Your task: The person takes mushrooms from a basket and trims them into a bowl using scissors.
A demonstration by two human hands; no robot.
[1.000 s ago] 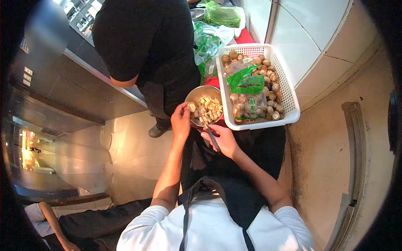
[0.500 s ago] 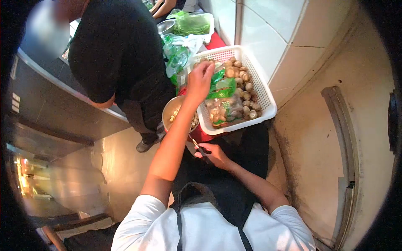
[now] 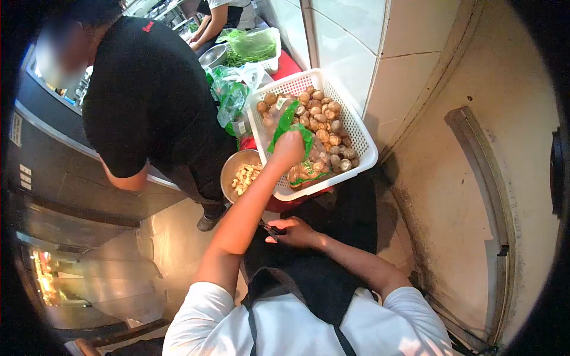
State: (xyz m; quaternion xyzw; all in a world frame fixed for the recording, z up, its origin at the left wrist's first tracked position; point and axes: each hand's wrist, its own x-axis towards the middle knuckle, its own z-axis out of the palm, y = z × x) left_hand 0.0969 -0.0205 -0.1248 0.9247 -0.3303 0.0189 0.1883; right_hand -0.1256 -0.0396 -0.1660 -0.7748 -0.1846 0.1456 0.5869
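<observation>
My left hand [image 3: 289,148] is closed on the green edge of a clear plastic bag [image 3: 286,121]. The bag lies in a white perforated basket [image 3: 369,155] among many brown mushrooms [image 3: 323,113]; more mushrooms show through its film. Low in front of my apron, my right hand [image 3: 297,232] grips a pair of dark-handled scissors [image 3: 274,229], blades pointing up and left. Left of my forearm stands a metal bowl [image 3: 228,172] with pale cut pieces [image 3: 244,178] inside. My left forearm partly hides the bowl.
A person in black [image 3: 160,89] stands close on the left. Behind the basket are crumpled plastic bags [image 3: 228,95], a small metal bowl [image 3: 214,56] and a basket of green vegetables [image 3: 252,50]. Another person's arm [image 3: 208,26] shows beyond. A tiled wall [image 3: 350,35] borders the right.
My left hand has come down from above the basket, fingers apart, and closed on the bag's green edge, lifting part of it. The scissors remain in my right hand. The view has shifted slightly.
</observation>
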